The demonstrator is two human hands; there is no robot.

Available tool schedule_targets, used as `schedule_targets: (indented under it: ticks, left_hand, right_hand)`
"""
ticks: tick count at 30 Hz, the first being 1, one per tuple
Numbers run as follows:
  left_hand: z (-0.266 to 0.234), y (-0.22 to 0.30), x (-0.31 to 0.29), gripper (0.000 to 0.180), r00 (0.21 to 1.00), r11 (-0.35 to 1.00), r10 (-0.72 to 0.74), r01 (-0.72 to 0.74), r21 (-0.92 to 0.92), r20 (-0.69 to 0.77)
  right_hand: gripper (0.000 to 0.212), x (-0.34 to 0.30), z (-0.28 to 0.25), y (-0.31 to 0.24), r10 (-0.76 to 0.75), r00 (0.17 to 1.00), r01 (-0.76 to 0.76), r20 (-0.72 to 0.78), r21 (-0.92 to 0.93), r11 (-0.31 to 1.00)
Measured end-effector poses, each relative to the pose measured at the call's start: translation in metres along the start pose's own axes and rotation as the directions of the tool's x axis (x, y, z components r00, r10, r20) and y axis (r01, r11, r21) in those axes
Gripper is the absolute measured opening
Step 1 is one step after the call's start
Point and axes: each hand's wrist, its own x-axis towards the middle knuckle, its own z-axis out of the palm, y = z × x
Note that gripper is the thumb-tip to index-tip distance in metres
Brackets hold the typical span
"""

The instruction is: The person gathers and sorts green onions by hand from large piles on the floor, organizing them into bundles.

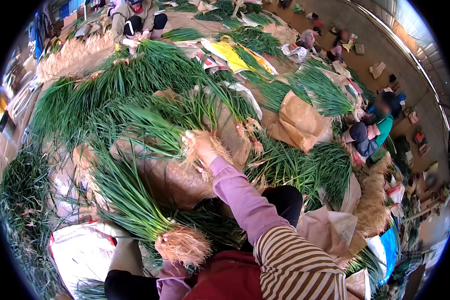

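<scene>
My left hand (162, 250), low in the view near my lap, is closed around a thick bunch of green onions (127, 197). Its long leaves point up and left, and the pale tangled roots spill out to the right of my fingers. Reaching forward over the pile, my right hand (201, 145) is closed on a smaller bunch of green onions (157, 124), whose leaf tips are blurred. Roots hang below and beside that hand. Between both hands lies brown sheeting (180, 182), partly covered by leaves.
A large heap of green onions (150, 70) spreads ahead, where a person (135, 20) sits handling some. A brown paper bag (297, 122) lies to the right, near another person in green (383, 130). A white sack (80, 250) is at lower left. More people sit farther off.
</scene>
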Motion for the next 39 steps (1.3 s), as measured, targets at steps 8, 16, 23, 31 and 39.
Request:
schedule_targets:
  ticks: [8,16,23,31,39]
  left_hand:
    - [-0.012,0.016,0.022,0.060,0.997,0.997,-0.040,0.044,0.057,-0.073]
    - [0.034,0.009,0.004,0.069,0.993,0.983,0.019,0.002,-0.183,0.114]
    - [-0.022,0.004,0.017,0.036,0.992,0.996,0.057,-0.049,-0.078,0.108]
    - [-0.003,0.010,0.012,0.025,0.977,0.976,-0.038,0.082,-0.201,0.211]
    - [-0.011,0.003,0.015,0.023,0.996,0.991,-0.062,0.069,-0.117,0.062]
  right_hand:
    - [0.018,-0.039,-0.009,0.016,0.076,0.993,-0.038,0.085,-0.378,0.925]
    - [0.018,-0.173,0.021,0.027,0.292,0.892,-0.007,0.345,-0.636,0.772]
    - [0.044,-0.180,0.024,0.062,0.476,0.815,-0.208,0.330,-0.601,0.772]
    - [0.022,-0.167,0.052,0.087,0.473,0.820,-0.287,0.323,-0.484,0.827]
    - [0.013,-0.174,0.059,0.092,0.480,0.856,-0.404,0.193,-0.330,0.853]
